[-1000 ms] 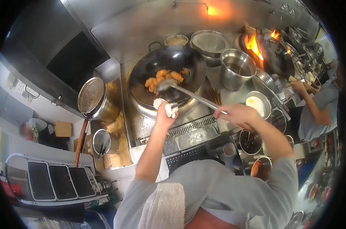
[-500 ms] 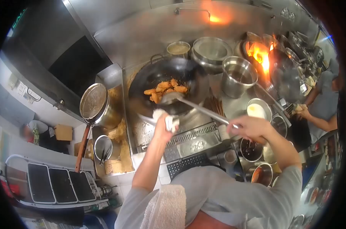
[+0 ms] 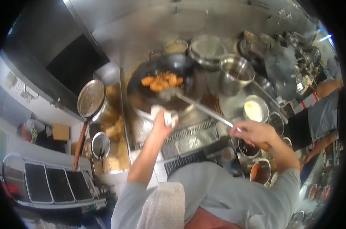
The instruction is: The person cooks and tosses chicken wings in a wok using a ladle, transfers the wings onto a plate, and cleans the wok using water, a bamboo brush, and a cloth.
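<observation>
The fried pieces lie in a heap inside the wok, beyond the left hand and well to the left of the right hand. The left hand is closed around a white cloth at the wok's near edge; whether it grips metal beneath the cloth cannot be told. The right hand's fingers are curled around the ladle near the end of its long handle, which slants across the wok's near right edge. The ladle's bowl is blurred, just on the near side of the heap. A metal pot stands right of the wok, and a pan with white and yellow contents sits just beyond the right hand.
</observation>
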Available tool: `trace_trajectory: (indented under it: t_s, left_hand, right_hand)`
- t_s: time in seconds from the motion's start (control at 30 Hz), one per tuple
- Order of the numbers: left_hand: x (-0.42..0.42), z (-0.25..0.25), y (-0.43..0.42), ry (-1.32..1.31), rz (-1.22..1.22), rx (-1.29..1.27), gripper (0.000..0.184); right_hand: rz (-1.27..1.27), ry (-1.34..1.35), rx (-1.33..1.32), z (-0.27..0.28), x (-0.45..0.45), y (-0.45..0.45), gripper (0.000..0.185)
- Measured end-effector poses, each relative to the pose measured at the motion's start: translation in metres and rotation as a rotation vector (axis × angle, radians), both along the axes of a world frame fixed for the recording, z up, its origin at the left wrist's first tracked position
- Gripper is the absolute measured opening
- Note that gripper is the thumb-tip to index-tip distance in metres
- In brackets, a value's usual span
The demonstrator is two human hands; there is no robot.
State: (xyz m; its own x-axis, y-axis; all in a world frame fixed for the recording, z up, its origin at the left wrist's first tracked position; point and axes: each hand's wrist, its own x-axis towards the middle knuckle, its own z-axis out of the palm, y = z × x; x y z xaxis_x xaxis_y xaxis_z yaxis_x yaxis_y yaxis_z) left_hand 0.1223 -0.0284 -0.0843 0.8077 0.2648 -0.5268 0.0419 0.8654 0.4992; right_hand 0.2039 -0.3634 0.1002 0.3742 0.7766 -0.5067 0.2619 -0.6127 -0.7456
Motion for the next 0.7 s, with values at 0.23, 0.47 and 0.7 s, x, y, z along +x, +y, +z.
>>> trace_trajectory:
  t_s: [0.23, 0.47, 0.7]
  left_hand:
    - [0.013, -0.051, -0.001, -0.114, -0.013, -0.063, 0.023]
    - [-0.024, -0.014, -0.028, -0.032, 0.05, -0.052, 0.018]
    - [-0.024, 0.005, 0.002, -0.063, -0.109, 0.033, 0.016]
  right_hand:
    - [0.078, -0.44, 0.215, -0.083, 0.017, 0.069, 0.016]
    - [-0.016, -0.551, 0.328, -0.08, -0.043, 0.04, 0.017]
    - [0.006, -0.185, -0.064, -0.002, -0.072, 0.019, 0.043]
